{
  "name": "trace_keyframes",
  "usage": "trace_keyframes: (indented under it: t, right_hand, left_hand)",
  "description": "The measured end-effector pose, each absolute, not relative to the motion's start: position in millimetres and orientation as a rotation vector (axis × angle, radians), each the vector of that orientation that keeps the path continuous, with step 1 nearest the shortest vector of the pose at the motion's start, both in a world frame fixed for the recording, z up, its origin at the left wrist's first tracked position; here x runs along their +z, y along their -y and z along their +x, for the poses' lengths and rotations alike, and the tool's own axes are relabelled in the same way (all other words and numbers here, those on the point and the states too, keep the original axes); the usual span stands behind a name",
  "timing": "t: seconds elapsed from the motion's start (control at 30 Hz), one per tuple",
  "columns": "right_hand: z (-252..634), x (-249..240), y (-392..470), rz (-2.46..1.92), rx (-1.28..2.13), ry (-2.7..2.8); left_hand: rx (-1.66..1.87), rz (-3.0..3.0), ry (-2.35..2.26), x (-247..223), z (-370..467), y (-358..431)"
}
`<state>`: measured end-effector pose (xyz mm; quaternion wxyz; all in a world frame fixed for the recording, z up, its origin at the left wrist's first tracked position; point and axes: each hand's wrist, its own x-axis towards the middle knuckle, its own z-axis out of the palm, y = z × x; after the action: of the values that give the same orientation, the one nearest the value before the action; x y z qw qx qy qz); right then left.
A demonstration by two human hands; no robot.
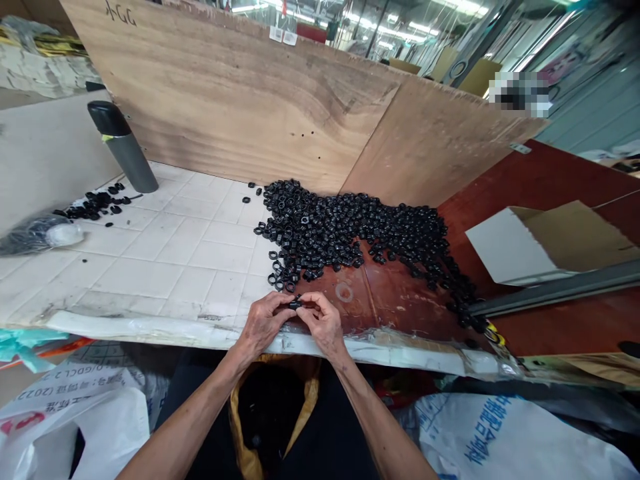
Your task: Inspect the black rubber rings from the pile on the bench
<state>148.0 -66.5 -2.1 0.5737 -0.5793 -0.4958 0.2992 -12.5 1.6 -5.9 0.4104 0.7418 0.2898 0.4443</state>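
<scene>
Over the front edge of the table, my left hand (262, 321) and my right hand (323, 324) meet, fingertips pinched together. Between them is a small black ring-like part (295, 305), gripped from both sides and partly covered by the fingers. Just beyond my hands spreads a large pile of black ring-shaped parts (320, 230), with a few loose rings lying at its left edge. Below my hands, an open yellow sack (312, 393) sits between my legs, dark inside; its contents are hard to make out.
A grey bottle with a black lid (131, 160) stands at the back left, near scattered small black pieces (97, 205) and a clear bag (30, 233). A wooden board (240, 100) walls the back. An open cardboard box (520, 250) and metal bar (565, 287) are right.
</scene>
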Motion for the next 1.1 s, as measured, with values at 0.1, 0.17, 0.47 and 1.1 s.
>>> trace_keyframes:
  t: [0.1,0.17,0.47,1.1]
  right_hand:
    - [147.5,3.4,67.8,-1.327,0.657,1.235]
    - [147.1,6.7,68.5,-1.312,0.623,1.255]
    - [145.2,12.5,70.4,-1.311,0.572,1.282]
    - [141.6,2.1,71.5,-1.497,0.529,1.344]
  left_hand:
    - [1.13,1.856,-0.718,-6.7,-13.1,-1.1]
    - [1.127,1.858,-0.704,-7.4,-13.7,-1.2]
    - [1.133,1.885,-0.673,-5.7,-13.5,-0.5]
    - [1.113,1.764,-0.666,-6.7,-13.4,1.1]
